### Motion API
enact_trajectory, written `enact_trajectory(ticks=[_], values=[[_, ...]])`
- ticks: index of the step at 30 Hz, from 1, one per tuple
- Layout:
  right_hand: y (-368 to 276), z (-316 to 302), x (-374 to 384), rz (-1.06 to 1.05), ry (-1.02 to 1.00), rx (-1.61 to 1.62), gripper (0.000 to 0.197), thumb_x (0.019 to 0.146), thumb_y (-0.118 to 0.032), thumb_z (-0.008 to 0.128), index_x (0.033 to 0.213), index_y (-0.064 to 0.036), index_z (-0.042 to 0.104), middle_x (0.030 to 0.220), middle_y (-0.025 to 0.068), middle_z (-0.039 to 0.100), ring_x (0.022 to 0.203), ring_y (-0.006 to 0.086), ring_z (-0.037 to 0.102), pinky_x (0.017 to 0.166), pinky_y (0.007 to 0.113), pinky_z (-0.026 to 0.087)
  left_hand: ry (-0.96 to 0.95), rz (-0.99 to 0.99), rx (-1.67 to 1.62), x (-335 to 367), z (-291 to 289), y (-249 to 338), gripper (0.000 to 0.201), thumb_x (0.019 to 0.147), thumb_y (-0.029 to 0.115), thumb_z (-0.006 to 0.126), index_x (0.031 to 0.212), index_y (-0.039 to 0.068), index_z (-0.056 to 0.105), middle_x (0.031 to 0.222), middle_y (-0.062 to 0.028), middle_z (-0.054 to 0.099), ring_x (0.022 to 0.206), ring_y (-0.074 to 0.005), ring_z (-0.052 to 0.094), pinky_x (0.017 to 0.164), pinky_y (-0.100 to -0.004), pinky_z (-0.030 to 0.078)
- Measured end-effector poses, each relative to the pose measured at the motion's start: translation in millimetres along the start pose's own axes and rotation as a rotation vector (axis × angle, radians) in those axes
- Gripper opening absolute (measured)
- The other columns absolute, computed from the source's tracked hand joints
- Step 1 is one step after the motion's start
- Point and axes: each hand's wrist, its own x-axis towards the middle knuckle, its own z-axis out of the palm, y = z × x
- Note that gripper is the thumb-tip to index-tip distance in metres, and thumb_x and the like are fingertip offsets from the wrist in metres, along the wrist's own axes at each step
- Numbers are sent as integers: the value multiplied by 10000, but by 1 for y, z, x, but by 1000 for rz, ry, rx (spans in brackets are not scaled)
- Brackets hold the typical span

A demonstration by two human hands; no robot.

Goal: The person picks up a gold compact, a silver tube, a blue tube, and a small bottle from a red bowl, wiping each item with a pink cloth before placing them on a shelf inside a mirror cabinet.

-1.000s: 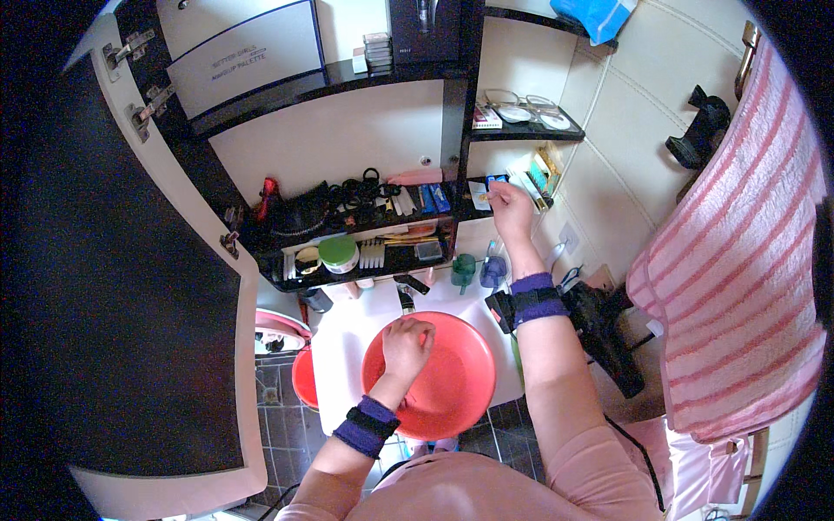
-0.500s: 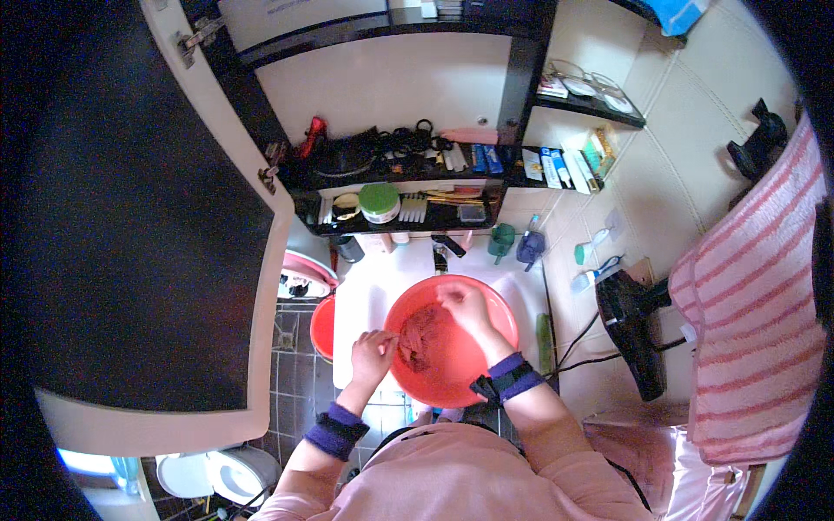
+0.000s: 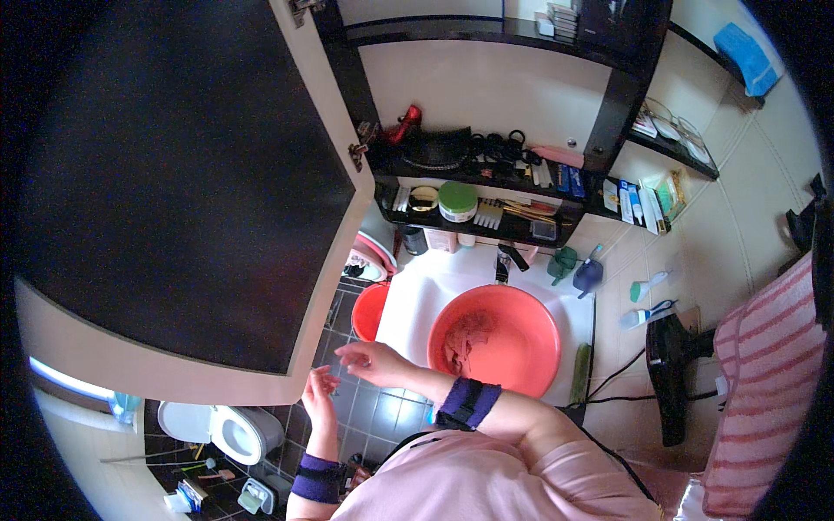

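Observation:
My right hand reaches across to the left, past the sink's left side, with its fingers stretched out and nothing seen in them. Just below and to its left, my left hand is raised over the floor, its fingers apart and empty. The two hands are close but appear apart. A red-orange basin rests in the white sink. Inside its left part lies a crumpled, dark-patterned reddish cloth-like thing, which neither hand touches.
An open cabinet door with a dark panel fills the left, its edge close to my hands. A black faucet stands behind the basin. A red bucket sits left of the sink. A hair dryer and striped towel hang right.
Both hands have left the basin and moved left and nearer to me. The cloth-like thing stays in the basin. The whole view has turned toward the left.

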Motion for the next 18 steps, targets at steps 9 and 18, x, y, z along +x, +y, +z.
enact_trajectory(ticks=[9,18], values=[[-17,39,16,65,-256,377,475,798,-12,598,1260,-111,548,1052,59,655,829,130,638,616,270,531,120,143,-278,-11,-20,12,297,968,309,485,930,45,617,769,-52,612,725,-152,598,657,-280,445],[-32,38,9,248,-413,582,417,863,-182,607,1272,-158,529,1068,-1,609,940,92,543,758,271,464,61,226,-221,-4,-34,-21,397,993,348,433,1198,25,539,1127,-95,597,1003,-200,588,841,-347,464]])
